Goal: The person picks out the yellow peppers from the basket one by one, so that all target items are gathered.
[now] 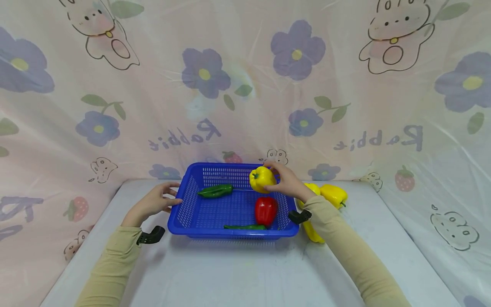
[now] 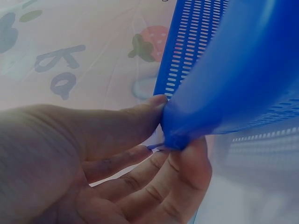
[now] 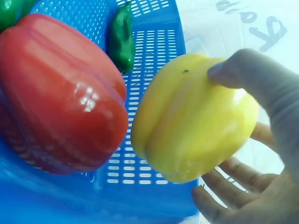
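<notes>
A blue plastic basket [image 1: 234, 232] with slotted walls stands on the table. My left hand [image 1: 155, 200] pinches its left rim, thumb on top and fingers beneath in the left wrist view. Over the basket's back right part, my right hand [image 1: 285, 181] grips a yellow bell pepper [image 1: 261, 180] between thumb and fingers, its green stem facing left in the head view. Inside the basket, a red bell pepper [image 1: 266, 211] lies at the right, near the held one. One green pepper [image 1: 215, 191] rests toward the back left, another green pepper [image 1: 244, 227] along the front wall.
Several more yellow peppers [image 1: 333, 195] lie on the white table [image 1: 238, 273] right of the basket, partly behind my right forearm. A printed curtain [image 1: 253, 106] hangs close behind the basket and along both sides. Each wrist wears a black camera mount [image 1: 151, 235].
</notes>
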The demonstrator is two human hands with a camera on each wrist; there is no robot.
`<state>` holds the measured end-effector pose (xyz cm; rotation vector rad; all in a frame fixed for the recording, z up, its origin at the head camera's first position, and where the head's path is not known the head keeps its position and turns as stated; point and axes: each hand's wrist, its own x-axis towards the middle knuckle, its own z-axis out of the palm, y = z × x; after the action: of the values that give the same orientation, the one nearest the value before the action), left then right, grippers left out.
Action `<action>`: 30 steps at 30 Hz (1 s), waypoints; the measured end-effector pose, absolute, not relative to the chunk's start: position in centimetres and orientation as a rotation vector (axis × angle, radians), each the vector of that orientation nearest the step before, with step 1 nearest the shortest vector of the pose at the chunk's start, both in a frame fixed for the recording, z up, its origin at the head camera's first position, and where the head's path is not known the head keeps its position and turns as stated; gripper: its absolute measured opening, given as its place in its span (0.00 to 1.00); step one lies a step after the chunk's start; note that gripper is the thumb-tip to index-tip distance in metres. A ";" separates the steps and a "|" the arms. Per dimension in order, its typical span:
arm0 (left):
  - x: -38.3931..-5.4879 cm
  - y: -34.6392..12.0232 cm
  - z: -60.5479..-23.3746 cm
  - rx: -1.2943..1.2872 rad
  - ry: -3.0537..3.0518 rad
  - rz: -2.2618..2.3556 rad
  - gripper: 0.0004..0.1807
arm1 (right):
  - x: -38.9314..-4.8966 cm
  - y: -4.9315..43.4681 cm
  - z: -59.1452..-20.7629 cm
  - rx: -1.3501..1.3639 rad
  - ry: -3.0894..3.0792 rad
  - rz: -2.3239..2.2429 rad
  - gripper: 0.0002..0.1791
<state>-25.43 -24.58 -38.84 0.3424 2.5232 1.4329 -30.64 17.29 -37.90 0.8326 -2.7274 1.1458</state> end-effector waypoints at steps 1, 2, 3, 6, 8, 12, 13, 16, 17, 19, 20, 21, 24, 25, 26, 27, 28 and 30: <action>-25.4 -24.6 -38.9 0.342 2.525 1.431 0.34 | -30.6 17.5 -38.0 0.833 -2.724 1.158 0.39; -25.4 -24.6 -38.9 0.341 2.523 1.431 0.34 | -30.6 17.6 -38.1 0.833 -2.720 1.175 0.39; -25.4 -24.6 -38.9 0.343 2.522 1.431 0.34 | -30.5 17.7 -38.1 0.833 -2.716 1.197 0.39; -25.4 -24.6 -39.0 0.342 2.516 1.439 0.34 | -30.2 18.1 -38.0 0.818 -2.708 1.257 0.40; -25.4 -24.6 -39.1 0.343 2.510 1.443 0.34 | -30.0 18.2 -37.7 0.810 -2.704 1.282 0.40; -25.3 -24.6 -39.0 0.348 2.500 1.452 0.35 | -29.5 18.5 -37.0 0.786 -2.716 1.299 0.38; -25.3 -24.6 -39.0 0.348 2.498 1.454 0.35 | -29.4 18.6 -36.8 0.776 -2.721 1.302 0.38; -25.3 -24.6 -39.0 0.349 2.494 1.460 0.34 | -29.1 18.9 -36.3 0.730 -2.733 1.311 0.37; -25.3 -24.6 -39.0 0.349 2.495 1.459 0.34 | -29.0 19.0 -36.2 0.719 -2.734 1.321 0.37; -25.3 -24.6 -39.0 0.350 2.498 1.455 0.34 | -28.9 19.3 -36.0 0.690 -2.736 1.340 0.37; -25.3 -24.6 -39.0 0.351 2.499 1.454 0.34 | -28.8 19.5 -35.9 0.684 -2.734 1.352 0.37; -25.3 -24.6 -38.9 0.352 2.499 1.452 0.34 | -28.7 19.6 -35.8 0.675 -2.734 1.368 0.38; -25.3 -24.5 -38.9 0.353 2.499 1.450 0.34 | -28.4 20.2 -35.7 0.670 -2.727 1.403 0.39; -25.3 -24.5 -38.9 0.353 2.502 1.447 0.34 | -28.3 20.4 -35.7 0.664 -2.724 1.417 0.39; -25.2 -24.5 -38.9 0.351 2.503 1.444 0.34 | -28.2 20.6 -35.6 0.659 -2.723 1.425 0.39; -25.2 -24.5 -38.9 0.350 2.505 1.442 0.34 | -28.2 20.8 -35.6 0.648 -2.725 1.424 0.38; -25.2 -24.5 -38.9 0.345 2.506 1.440 0.34 | -28.0 21.0 -35.5 0.639 -2.724 1.428 0.38; -25.2 -24.5 -38.8 0.345 2.509 1.435 0.34 | -27.7 21.5 -35.3 0.609 -2.724 1.454 0.38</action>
<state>-25.23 -24.50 -38.84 0.3453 2.5085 1.4354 -27.75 21.48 -35.31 0.6087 -2.7238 1.4537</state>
